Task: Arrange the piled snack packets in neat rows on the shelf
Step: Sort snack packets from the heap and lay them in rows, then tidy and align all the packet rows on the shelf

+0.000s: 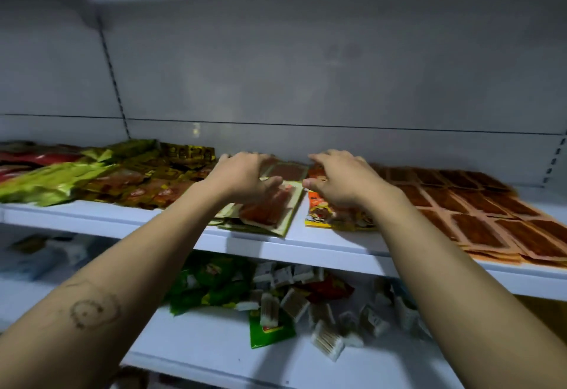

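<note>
Green-edged snack packets (270, 213) sit piled at the middle front of the shelf (319, 246). The left hand (242, 178) rests on them, fingers loosely draped and thumb flat. Just right of that pile, the right hand (340, 180) arches over the orange packets (319, 212); whether it grips them, I cannot tell. Further right lie neat rows of brown packets (472, 210).

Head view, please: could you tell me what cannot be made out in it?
All in the head view:
- Grip of left hand and right hand: fingers hidden behind the hands' backs.
- Print on the middle packets: blurred and dim.
- Rightmost brown packets: cut by the right edge.
- Lower boxes: too blurred to identify.
</note>
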Available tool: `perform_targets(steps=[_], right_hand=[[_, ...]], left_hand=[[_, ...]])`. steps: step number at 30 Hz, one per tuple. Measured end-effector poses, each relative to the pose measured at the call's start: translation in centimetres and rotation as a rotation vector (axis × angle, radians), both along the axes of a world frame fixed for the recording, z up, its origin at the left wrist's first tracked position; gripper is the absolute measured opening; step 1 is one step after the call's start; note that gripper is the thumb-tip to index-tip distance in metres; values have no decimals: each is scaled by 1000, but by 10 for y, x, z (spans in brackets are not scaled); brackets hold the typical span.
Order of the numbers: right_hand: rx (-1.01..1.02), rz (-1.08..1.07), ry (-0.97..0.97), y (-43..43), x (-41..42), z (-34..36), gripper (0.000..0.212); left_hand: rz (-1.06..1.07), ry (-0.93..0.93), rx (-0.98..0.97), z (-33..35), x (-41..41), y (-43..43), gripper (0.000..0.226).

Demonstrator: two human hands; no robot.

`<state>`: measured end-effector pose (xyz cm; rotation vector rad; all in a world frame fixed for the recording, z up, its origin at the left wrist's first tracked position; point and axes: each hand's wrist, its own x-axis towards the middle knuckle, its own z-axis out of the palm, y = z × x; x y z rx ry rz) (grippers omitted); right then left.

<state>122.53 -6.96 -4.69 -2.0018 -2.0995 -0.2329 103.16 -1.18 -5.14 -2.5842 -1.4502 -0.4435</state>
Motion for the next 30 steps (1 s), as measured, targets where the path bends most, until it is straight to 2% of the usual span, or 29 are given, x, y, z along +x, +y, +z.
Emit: perform_targets(steps=[11, 22, 30], right_hand=[[-31, 357, 66, 53, -143, -15, 67], [-17, 472, 2, 65, -270, 1, 68], [14, 543, 26, 75, -407, -1, 68]], left_hand=[[325, -11, -18, -14, -143, -10, 54], [405, -127, -4, -8, -262, -22, 47], [510, -153, 28, -7, -396, -23, 51]])
